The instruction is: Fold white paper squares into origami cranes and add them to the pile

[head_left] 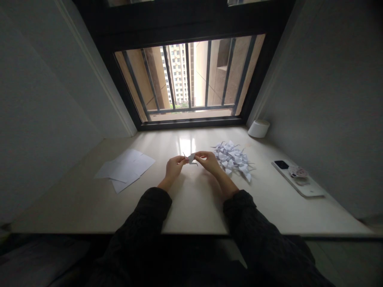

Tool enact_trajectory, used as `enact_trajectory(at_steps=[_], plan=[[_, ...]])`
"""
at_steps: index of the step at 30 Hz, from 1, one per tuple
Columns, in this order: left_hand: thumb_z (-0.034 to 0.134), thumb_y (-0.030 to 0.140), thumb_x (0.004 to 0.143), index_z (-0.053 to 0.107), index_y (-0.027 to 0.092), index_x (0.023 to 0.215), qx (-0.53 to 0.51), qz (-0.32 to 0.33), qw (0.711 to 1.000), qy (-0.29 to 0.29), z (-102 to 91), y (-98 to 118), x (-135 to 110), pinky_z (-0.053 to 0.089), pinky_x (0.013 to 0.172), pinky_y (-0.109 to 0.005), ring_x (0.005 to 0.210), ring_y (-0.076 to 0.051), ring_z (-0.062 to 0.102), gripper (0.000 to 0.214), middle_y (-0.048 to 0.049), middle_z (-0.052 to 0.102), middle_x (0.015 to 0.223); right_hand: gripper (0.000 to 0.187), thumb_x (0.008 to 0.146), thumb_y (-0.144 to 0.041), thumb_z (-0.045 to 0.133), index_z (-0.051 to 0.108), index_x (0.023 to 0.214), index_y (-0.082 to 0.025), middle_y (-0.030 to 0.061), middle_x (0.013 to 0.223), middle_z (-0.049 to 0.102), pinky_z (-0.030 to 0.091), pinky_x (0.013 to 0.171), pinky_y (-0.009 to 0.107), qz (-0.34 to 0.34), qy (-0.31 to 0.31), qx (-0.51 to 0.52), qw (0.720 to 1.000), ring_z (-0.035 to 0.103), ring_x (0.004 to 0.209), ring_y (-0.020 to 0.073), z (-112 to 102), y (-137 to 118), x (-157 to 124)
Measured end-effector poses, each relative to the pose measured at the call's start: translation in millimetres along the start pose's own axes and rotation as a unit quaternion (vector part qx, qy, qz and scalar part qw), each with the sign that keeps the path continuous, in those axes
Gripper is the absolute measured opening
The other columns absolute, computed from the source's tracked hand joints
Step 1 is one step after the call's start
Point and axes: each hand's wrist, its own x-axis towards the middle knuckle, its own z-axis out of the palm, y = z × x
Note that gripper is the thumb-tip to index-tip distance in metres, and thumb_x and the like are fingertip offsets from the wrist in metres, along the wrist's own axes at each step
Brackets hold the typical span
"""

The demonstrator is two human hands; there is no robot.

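Between my two hands is a white paper crane [191,158], held a little above the pale sill, with thin points sticking out at its upper left and lower right. My left hand [174,166] pinches its left side between thumb and fingers. On the other side, my right hand [209,161] grips a wing with thumb and forefinger. Close to the right of my right hand lies a heap of folded white paper cranes [231,157]. Some of the crane's folds are hidden behind my fingertips.
Several loose white sheets [127,167] overlap on the left of the sill [191,207]. A phone [299,181] with a round grip lies at the right. Near the barred window [191,123], a white cylinder [259,128] stands in the back right corner. Walls close both sides.
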Motion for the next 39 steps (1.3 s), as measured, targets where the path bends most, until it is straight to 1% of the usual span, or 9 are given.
enact_trajectory(at_steps=[6,8,11,15,19,23,26,33,39], plan=[[0.07,0.038,0.071,0.075,0.027,0.08,0.085,0.041,0.995,0.016,-5.5,10.7,-2.4,0.045,0.065,-0.027,0.072,-0.018,0.063,0.014,-0.003,0.073,0.081,0.021,0.076,-0.039,0.065,0.075,0.084,-0.024,0.0018,0.076,0.074,0.048,0.073,0.029,-0.019,-0.034,-0.046,0.998,0.067,0.073,0.0174,-0.5,0.3,-0.5],[0.071,0.039,0.071,0.075,0.028,0.085,0.095,0.041,0.993,0.048,-4.9,12.2,-4.0,0.045,0.065,-0.028,0.073,-0.019,0.064,0.017,-0.0028,0.073,0.082,0.019,0.076,-0.04,0.065,0.076,0.078,-0.024,0.002,0.075,0.074,0.048,0.073,0.029,-0.014,0.0,-0.063,0.998,0.066,0.073,0.0179,3.1,1.4,-1.7],[0.069,0.042,0.073,0.075,0.03,0.087,0.113,0.029,0.989,0.093,-2.1,12.5,-7.2,0.047,0.066,-0.03,0.074,-0.02,0.066,0.019,-0.0032,0.074,0.086,0.02,0.077,-0.041,0.065,0.075,0.078,-0.024,0.0032,0.077,0.074,0.048,0.07,0.031,0.006,0.093,-0.099,0.991,0.065,0.072,0.0193,12.2,0.0,-5.7],[0.066,0.045,0.076,0.073,0.031,0.097,0.117,0.054,0.988,0.08,2.4,13.8,-13.1,0.05,0.074,-0.034,0.083,-0.023,0.067,0.026,-0.004,0.073,0.098,0.022,0.08,-0.041,0.062,0.074,0.079,-0.023,0.0048,0.076,0.072,0.047,0.071,0.032,-0.013,0.161,-0.123,0.979,0.061,0.075,0.0203,25.6,-7.1,-13.5],[0.071,0.043,0.071,0.07,0.029,0.106,0.09,0.065,0.992,0.059,7.0,15.9,-17.0,0.05,0.08,-0.038,0.088,-0.025,0.067,0.037,-0.0058,0.071,0.103,0.018,0.082,-0.037,0.061,0.072,0.078,-0.024,0.0044,0.079,0.071,0.047,0.073,0.033,-0.032,0.154,-0.106,0.982,0.06,0.08,0.0208,32.4,-13.3,-18.2],[0.062,0.045,0.08,0.071,0.027,0.103,0.033,0.045,0.996,0.065,10.0,16.1,-16.2,0.049,0.086,-0.039,0.099,-0.026,0.065,0.031,-0.0041,0.07,0.108,0.018,0.082,-0.037,0.061,0.072,0.077,-0.024,0.0039,0.079,0.071,0.046,0.073,0.032,-0.033,0.163,-0.071,0.984,0.059,0.081,0.0202,32.4,-15.9,-18.4],[0.061,0.047,0.08,0.073,0.025,0.098,0.016,0.021,0.996,0.083,10.9,15.5,-14.8,0.049,0.084,-0.036,0.099,-0.025,0.066,0.031,-0.0036,0.072,0.102,0.019,0.082,-0.038,0.061,0.071,0.077,-0.023,0.0041,0.077,0.07,0.046,0.072,0.031,-0.028,0.173,-0.053,0.983,0.059,0.079,0.0194,32.3,-15.8,-17.6],[0.057,0.052,0.081,0.074,0.021,0.093,0.034,0.003,0.996,0.083,13.3,15.4,-14.7,0.05,0.075,-0.03,0.086,-0.022,0.068,0.037,-0.0042,0.074,0.089,0.021,0.08,-0.039,0.06,0.069,0.077,-0.02,0.0035,0.076,0.068,0.044,0.068,0.03,0.014,0.21,-0.052,0.976,0.058,0.073,0.0179,36.5,-10.6,-15.2],[0.053,0.054,0.082,0.072,0.025,0.091,0.107,0.009,0.99,0.087,11.9,20.2,-16.7,0.048,0.072,-0.028,0.084,-0.019,0.067,0.036,-0.0033,0.073,0.09,0.025,0.082,-0.042,0.057,0.072,0.081,-0.022,0.0032,0.076,0.069,0.043,0.066,0.03,0.015,0.181,-0.043,0.982,0.058,0.071,0.018,36.1,-8.5,-13.4]])
